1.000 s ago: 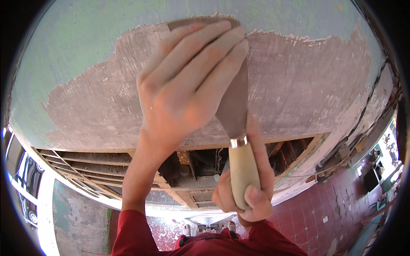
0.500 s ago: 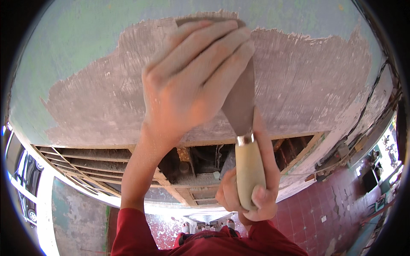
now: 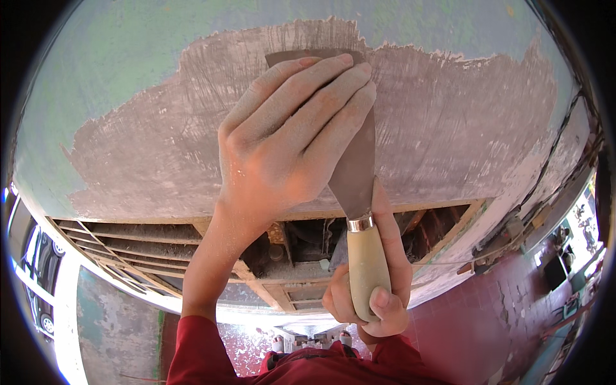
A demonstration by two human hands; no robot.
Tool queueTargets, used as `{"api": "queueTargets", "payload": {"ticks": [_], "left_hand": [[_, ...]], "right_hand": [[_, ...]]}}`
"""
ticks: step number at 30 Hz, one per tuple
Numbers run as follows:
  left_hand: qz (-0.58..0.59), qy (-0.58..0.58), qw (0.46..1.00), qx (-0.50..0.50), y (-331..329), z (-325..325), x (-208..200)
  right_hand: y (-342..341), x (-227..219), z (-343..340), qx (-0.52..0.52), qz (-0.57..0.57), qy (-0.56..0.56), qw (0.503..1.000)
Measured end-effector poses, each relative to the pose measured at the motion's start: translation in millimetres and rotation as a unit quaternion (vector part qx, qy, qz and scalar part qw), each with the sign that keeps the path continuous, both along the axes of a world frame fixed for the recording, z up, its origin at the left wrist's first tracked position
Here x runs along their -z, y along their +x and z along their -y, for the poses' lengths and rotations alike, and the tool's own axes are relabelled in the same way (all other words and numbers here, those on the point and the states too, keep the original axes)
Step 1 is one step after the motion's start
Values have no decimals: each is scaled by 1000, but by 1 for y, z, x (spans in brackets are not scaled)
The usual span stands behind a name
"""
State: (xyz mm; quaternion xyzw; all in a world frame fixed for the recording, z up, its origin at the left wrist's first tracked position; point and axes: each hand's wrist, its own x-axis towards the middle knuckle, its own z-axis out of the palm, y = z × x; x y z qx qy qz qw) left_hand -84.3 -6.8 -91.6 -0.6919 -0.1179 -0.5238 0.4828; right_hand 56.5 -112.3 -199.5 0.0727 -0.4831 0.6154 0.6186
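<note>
A scraper [image 3: 357,183] with a wide grey metal blade and a pale wooden handle lies against a painted panel. My right hand [image 3: 385,301] is wrapped round its handle, thumb on top and index finger stretched along the side toward the metal collar. Over the blade rests my left hand [image 3: 282,138], dusty, its fingers close together and pressed onto the metal near the front edge; the thumb is hidden. Under the blade the panel shows a bare, scratched greyish patch [image 3: 449,122]. Green paint [image 3: 122,70] with a ragged edge borders this patch at the far and left sides.
Below the patch is an open wooden slatted frame [image 3: 147,234] with dark hollows. A cable [image 3: 555,154] runs along the right side. Reddish floor tiles [image 3: 462,327] lie at lower right; a parked car [image 3: 40,269] shows at far left.
The scraper and both hands have moved back toward me, a little to the left. The blade's front edge now sits lower, inside the bare patch, away from the ragged paint edge.
</note>
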Motion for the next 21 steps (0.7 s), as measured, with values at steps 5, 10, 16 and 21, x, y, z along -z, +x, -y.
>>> {"api": "queueTargets", "payload": {"ticks": [5,10,16,21], "left_hand": [[16,-26,999,-13,-3,4,5],[43,-107,993,-28,-15,20,48],[102,-212,971,-48,-39,42,141],[80,-235,967,-65,-59,59,201]], "right_hand": [[-4,3,-1,12,27,-28,999],[-9,37,9,25,143,-86,986],[-1,107,1,-92,298,-24,950],[-2,131,5,-155,446,-92,877]]}}
